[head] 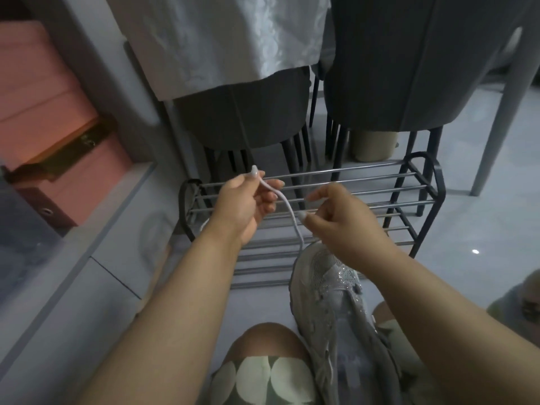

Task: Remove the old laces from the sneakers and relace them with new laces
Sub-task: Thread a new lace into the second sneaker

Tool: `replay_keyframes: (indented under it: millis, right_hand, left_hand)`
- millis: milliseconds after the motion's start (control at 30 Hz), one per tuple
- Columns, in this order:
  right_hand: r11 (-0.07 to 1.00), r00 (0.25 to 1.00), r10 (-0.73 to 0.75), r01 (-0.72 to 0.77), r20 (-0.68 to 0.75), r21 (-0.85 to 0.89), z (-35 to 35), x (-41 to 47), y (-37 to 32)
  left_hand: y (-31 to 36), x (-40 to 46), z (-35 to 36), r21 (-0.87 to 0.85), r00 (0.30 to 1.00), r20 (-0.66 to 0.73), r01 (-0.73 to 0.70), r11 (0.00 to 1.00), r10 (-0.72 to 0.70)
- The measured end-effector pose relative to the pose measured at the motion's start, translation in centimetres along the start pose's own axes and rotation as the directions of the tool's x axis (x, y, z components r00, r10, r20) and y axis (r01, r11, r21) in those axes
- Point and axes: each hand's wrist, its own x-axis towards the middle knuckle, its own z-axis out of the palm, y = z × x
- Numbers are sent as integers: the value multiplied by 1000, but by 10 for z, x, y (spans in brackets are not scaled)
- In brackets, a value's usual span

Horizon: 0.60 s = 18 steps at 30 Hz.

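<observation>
— Nearest to the lens, what do you get?

— Two bare knees in patterned shorts (263, 378), with a pale grey sneaker (330, 311) lying between them, toe pointing away towards a low metal shoe rack (321, 200).

— And the room?

— Pale glossy floor (482, 217), dim light. Behind the rack stand dark grey chairs (409, 68) on thin black legs, and a white tablecloth (222, 39) hangs over the left one. Pink boxes (43, 112) sit on a shelf at far left.

— Any writing or brand?

— None I can read.

— The shoe itself?

— Mesh toe, a glittery panel along the eyelets, chunky sole. A white lace (287, 209) rises from its toe end.

— The hands?

— Left hand (245, 200) is raised over the rack, thumb and forefinger pinching the lace near its tip, other fingers loosely curled. Right hand (342, 217) is just beside the lace, fingers curled in; whether it grips the lace I cannot tell.
</observation>
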Motion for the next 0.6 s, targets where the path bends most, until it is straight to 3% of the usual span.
replay_keyframes:
  millis: [167,400,600]
  right_hand:
    - [991,993,-68,78,92,-111,-6,-17,-8]
    - [998,986,-39,45,163,-34,-37,-53,4]
    - [996,986,-44,56,161,-70,-51,-71,7]
  left_hand:
    - [18,-53,37,-2,989,123,-83,997,83]
    - [39,-77,48,-102,987,-17,-159,982,158]
    - [52,-83,53,-156,976,-58,-217,964,211]
